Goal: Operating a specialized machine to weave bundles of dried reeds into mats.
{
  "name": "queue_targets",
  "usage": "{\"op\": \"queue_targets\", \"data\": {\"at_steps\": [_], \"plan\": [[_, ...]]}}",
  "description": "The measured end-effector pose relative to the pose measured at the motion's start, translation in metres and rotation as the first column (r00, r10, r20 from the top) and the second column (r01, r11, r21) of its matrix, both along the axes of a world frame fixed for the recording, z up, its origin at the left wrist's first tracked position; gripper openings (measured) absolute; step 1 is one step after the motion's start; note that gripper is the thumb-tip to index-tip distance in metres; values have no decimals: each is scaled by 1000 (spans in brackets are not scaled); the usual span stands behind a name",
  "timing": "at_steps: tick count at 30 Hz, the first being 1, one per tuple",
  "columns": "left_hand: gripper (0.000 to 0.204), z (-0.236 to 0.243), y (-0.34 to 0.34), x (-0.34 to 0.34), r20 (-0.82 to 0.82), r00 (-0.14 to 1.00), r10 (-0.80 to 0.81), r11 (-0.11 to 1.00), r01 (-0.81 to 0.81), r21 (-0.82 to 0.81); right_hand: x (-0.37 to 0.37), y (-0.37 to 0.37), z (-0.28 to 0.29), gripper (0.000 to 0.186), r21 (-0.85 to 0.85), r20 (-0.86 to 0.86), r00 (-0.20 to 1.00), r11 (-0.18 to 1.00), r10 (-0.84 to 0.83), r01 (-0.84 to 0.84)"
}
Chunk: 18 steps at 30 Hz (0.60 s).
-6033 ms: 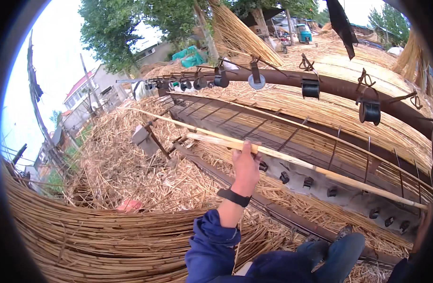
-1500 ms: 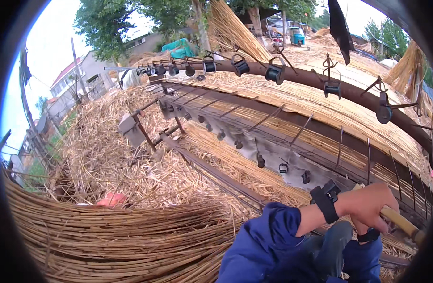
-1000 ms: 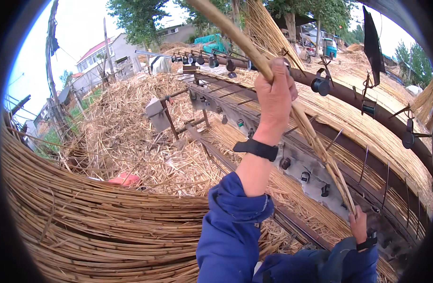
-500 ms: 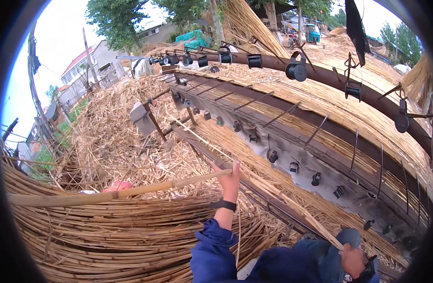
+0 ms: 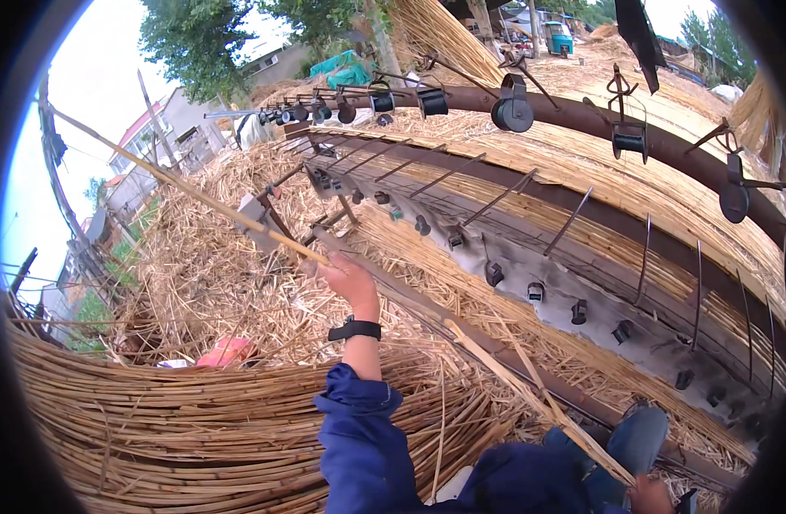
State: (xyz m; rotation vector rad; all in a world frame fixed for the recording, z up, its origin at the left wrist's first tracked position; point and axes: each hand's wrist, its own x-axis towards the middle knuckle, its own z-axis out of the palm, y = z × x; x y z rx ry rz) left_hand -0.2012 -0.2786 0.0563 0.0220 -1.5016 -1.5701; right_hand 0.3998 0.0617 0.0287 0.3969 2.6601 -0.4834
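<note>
A long tan reed stalk (image 5: 191, 190) runs from my left hand (image 5: 352, 283) up toward the far left. The fingers are closed around its near end, above a straw-strewn patch of ground. At the lower right edge, my right hand (image 5: 650, 495) is partly cut off by the frame. It grips the near end of a few pale reeds (image 5: 530, 396), which slant away toward the middle, over a brown metal rail (image 5: 487, 343). Their far ends lie apart from my left hand.
A thick pile of reeds (image 5: 196, 420) fills the lower left. Loose straw (image 5: 239, 283) covers the ground beyond. To the right stands a long frame with a rusty beam (image 5: 564, 111), wire spools (image 5: 513, 113) and upright metal prongs (image 5: 571, 221). A reed mat (image 5: 693, 227) spreads behind it.
My left hand has moved left and forward, and the stalk's far end has swung up from above the reed pile. My right hand has shifted slightly toward the lower edge with its reeds.
</note>
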Motion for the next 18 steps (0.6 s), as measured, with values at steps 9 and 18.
{"op": "queue_targets", "data": {"at_steps": [9, 18], "plan": [[30, -136, 23, 6, 634, 596, -494, 853, 191, 485, 90, 7, 9, 24, 53, -49, 992, 992, -113, 115], [69, -113, 128, 116, 67, -6, -998, 58, 433, 899, 155, 47, -44, 37, 387, -284, 957, 905, -67, 178]]}}
